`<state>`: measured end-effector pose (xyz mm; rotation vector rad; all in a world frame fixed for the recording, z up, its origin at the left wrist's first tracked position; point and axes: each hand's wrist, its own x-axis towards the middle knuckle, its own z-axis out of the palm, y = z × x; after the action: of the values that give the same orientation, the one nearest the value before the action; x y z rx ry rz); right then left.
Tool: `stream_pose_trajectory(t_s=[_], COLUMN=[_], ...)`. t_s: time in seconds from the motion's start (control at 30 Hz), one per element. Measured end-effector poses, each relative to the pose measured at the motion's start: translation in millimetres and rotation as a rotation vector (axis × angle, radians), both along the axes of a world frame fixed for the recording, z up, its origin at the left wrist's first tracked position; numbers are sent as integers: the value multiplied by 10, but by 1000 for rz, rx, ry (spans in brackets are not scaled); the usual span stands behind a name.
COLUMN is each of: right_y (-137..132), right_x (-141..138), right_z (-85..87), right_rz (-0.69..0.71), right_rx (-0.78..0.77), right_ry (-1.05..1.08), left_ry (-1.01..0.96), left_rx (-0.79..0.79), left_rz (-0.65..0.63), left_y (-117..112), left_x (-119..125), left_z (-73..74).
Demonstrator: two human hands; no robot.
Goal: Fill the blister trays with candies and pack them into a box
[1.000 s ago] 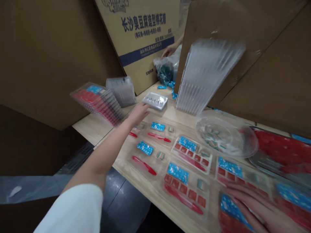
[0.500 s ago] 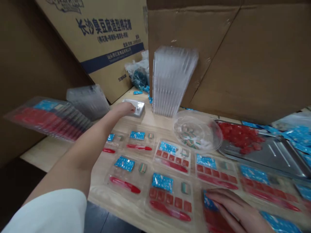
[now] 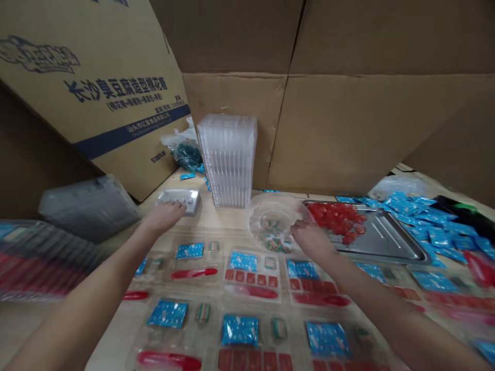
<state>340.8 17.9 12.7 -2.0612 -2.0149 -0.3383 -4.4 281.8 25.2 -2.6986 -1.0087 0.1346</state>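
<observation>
My left hand rests at the near edge of a small white compartment tray on the wooden table. My right hand reaches over the rim of a clear round bowl holding small striped sweets. Its fingertips are pinched together, and I cannot tell whether they hold a sweet. Filled clear blister trays lie in rows under both forearms, with blue sachets, red spoons and red squares in their compartments.
A tall stack of clear trays stands behind the bowl. A steel tray holds red pieces, and loose blue sachets lie to its right. Leaning tray stacks sit at left, before a printed cardboard carton.
My right hand has moved from the blister trays at lower right up to the bowl. The view has swung left and risen, while my left hand stays at the white tray.
</observation>
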Motion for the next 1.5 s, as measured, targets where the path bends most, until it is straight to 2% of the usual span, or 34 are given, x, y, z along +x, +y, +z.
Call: stream_pose_trajectory(t_s=[0.13, 0.23, 0.5, 0.8, 0.9, 0.97, 1.03, 1.13, 1.2, 1.27, 1.37, 1.43, 1.5], right_y=[86, 94, 91, 65, 62, 56, 53, 42, 21, -3, -37, -92, -195], right_x=[4, 47, 187, 177, 226, 258, 243, 16, -290, -651, -1084, -1214, -1225], right_z=[-49, -81, -238, -262, -325, -360, -353, -192, 21, 262, 500, 519, 460], right_rz=[18, 60, 118, 113, 100, 88, 92, 96, 105, 122, 124, 124, 110], right_rx=[-93, -133, -164, -160, -144, -105, 2, 169, 146, 35, -4, 31, 60], right_ry=[-137, -170, -208, -156, -156, -152, -97, 191, 506, 815, 1223, 1408, 1487], left_ry=[-34, -29, -22, -71, -141, -211, -303, -458, -543, -631, -956, -1050, -1085], left_rx=[4, -49, -126, -120, -93, -66, -25, 25, 17, -41, -387, -599, -736], left_rz=[94, 135, 156, 121, 132, 150, 172, 179, 158, 128, 87, 77, 71], left_y=[92, 137, 82, 162, 203, 238, 214, -78, -469, -962, -1687, -2042, -2266], left_x=[-34, -108, -139, -58, -34, -39, -55, -37, 53, 216, 542, 765, 953], left_z=[119, 182, 38, 43, 140, 290, 478, 708, 758, 720, 584, 491, 418])
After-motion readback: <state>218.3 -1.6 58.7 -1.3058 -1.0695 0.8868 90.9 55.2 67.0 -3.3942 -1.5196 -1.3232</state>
